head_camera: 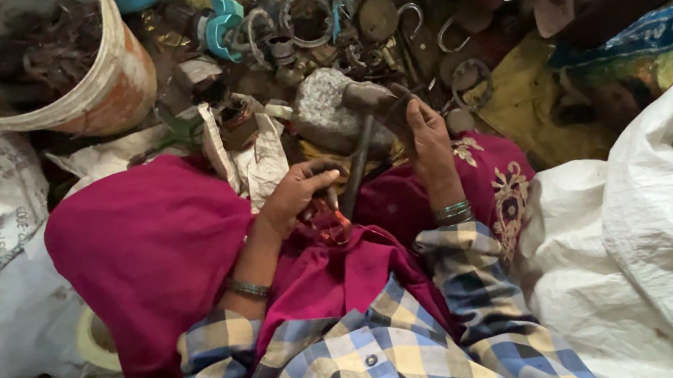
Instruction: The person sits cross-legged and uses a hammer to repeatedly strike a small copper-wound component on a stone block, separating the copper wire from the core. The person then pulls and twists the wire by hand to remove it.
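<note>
One hammer, one stone, two hands, one bucket.

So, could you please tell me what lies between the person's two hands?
In the head view, a hammer stands between the left hand and the right hand; its handle slants down between them and its head rests against a grey stone.

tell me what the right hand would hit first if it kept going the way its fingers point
Probably the hammer head lying on the grey stone: the right hand points up-frame towards it. Depth is unclear, so the fingers may already touch it.
</note>
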